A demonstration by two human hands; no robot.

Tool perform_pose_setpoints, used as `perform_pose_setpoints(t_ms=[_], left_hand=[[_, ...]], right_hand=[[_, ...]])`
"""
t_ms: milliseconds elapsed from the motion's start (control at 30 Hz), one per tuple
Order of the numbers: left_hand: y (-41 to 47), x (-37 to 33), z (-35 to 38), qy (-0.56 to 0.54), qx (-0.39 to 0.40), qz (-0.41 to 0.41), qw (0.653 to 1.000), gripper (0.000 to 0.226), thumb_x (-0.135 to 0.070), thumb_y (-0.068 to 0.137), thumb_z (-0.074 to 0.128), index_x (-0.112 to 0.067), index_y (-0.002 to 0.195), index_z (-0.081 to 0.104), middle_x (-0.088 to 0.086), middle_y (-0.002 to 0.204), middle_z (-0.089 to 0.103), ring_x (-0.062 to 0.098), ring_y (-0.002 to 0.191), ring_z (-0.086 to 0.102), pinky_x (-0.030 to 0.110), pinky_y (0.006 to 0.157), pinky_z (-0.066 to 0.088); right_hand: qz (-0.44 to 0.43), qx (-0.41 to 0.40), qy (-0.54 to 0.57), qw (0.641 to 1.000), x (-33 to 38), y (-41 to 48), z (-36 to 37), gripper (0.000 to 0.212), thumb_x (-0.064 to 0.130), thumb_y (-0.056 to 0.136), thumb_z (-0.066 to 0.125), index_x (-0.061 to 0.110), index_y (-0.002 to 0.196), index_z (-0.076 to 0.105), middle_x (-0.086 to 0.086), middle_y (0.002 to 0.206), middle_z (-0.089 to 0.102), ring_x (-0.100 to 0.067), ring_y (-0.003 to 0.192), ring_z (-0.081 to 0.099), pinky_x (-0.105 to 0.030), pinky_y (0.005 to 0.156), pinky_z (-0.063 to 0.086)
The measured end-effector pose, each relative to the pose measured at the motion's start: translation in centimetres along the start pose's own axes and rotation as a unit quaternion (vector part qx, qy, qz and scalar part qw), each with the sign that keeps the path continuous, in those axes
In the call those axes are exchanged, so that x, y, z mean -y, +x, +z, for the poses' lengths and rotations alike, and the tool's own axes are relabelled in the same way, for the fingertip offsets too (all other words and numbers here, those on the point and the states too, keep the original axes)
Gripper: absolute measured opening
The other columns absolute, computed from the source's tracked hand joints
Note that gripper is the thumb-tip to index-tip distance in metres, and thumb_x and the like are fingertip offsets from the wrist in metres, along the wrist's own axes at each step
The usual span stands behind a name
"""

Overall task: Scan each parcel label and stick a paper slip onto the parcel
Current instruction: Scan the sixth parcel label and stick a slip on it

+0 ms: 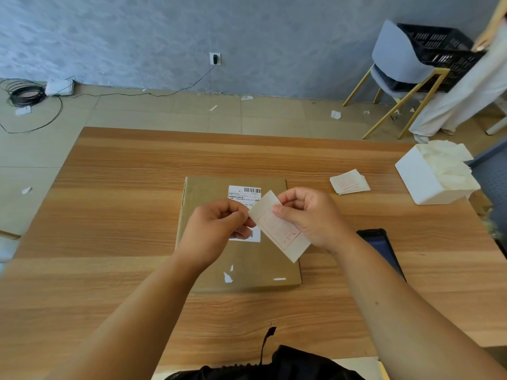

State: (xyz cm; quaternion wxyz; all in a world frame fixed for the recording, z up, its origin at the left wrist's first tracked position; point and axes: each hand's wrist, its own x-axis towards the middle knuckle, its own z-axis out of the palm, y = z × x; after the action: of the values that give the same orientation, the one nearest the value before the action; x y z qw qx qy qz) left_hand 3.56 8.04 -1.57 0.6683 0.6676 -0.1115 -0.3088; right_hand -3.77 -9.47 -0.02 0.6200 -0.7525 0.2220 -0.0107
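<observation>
A flat brown cardboard parcel (208,193) lies in the middle of the wooden table (109,187). Its white shipping label (241,193) with a barcode is partly hidden by my hands. Above the parcel I hold a white paper slip (277,231) printed with a red frame. My right hand (310,218) pinches its upper right side. My left hand (214,229) pinches its left edge with thumb and fingertips. A small stack of the same slips (349,182) lies to the right of the parcel.
A dark handheld scanner (381,248) lies on the table by my right forearm. A white foam box (428,176) with crumpled paper stands at the right edge. A grey chair (397,58) holds a black crate (441,53), and a person in white stands behind it.
</observation>
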Motion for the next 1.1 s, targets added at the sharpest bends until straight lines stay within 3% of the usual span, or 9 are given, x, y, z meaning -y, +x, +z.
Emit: perform_pose_setpoints(t_ms=[633,733,833,933,1000,1100], left_hand=[[0.2,0.0,0.0,-0.014,0.024,0.01,1.0,0.023,-0.005,0.086,0.061,-0.017,0.069,0.069,0.005,0.07,0.071,0.012,0.058,0.064,0.021,0.061,0.052],[0.1,0.1,0.1,-0.009,0.018,0.026,0.999,0.025,-0.004,0.087,0.06,-0.018,0.068,0.068,0.003,0.069,0.071,0.011,0.058,0.063,0.019,0.06,0.051],[0.0,0.3,0.2,0.009,0.003,0.047,0.999,0.024,-0.004,0.086,0.06,-0.019,0.069,0.067,0.001,0.067,0.07,0.009,0.058,0.063,0.016,0.059,0.05],[0.0,0.4,0.3,0.04,-0.006,0.067,0.997,0.023,-0.006,0.086,0.061,-0.021,0.069,0.067,-0.001,0.067,0.07,0.008,0.059,0.063,0.015,0.06,0.049],[-0.1,0.4,0.6,0.052,0.001,0.075,0.996,0.021,-0.008,0.086,0.062,-0.022,0.07,0.068,-0.002,0.067,0.07,0.008,0.06,0.064,0.015,0.06,0.05],[-0.2,0.2,0.9,0.076,0.013,0.088,0.993,0.018,-0.01,0.086,0.062,-0.021,0.073,0.068,-0.004,0.07,0.07,0.006,0.063,0.064,0.014,0.061,0.051]], right_hand=[[0.006,-0.018,-0.024,1.0,-0.3,0.1,0.1,0.008,0.016,0.082,0.074,0.02,0.084,0.067,0.004,0.078,0.07,-0.003,0.066,0.063,-0.02,0.058,0.049],[0.002,-0.077,-0.072,0.994,-0.7,0.0,0.5,0.018,0.025,0.077,0.078,0.024,0.09,0.065,0.008,0.088,0.067,-0.005,0.073,0.059,-0.018,0.064,0.046],[-0.071,-0.178,-0.164,0.968,-0.8,-0.3,0.9,0.023,0.031,0.076,0.078,0.033,0.092,0.062,0.016,0.094,0.059,-0.001,0.082,0.053,-0.01,0.067,0.039],[-0.122,-0.094,-0.128,0.98,-0.7,-0.8,1.5,0.004,0.032,0.081,0.072,0.035,0.08,0.07,0.012,0.086,0.064,-0.001,0.078,0.056,-0.01,0.066,0.039],[-0.104,-0.015,-0.082,0.991,-0.4,-1.2,2.0,0.006,0.032,0.082,0.071,0.036,0.079,0.073,0.012,0.086,0.069,-0.002,0.078,0.061,-0.012,0.068,0.044],[-0.089,0.007,-0.04,0.995,-0.3,-1.2,2.1,0.013,0.026,0.084,0.071,0.036,0.076,0.074,0.013,0.083,0.072,-0.004,0.082,0.065,-0.015,0.073,0.048]])
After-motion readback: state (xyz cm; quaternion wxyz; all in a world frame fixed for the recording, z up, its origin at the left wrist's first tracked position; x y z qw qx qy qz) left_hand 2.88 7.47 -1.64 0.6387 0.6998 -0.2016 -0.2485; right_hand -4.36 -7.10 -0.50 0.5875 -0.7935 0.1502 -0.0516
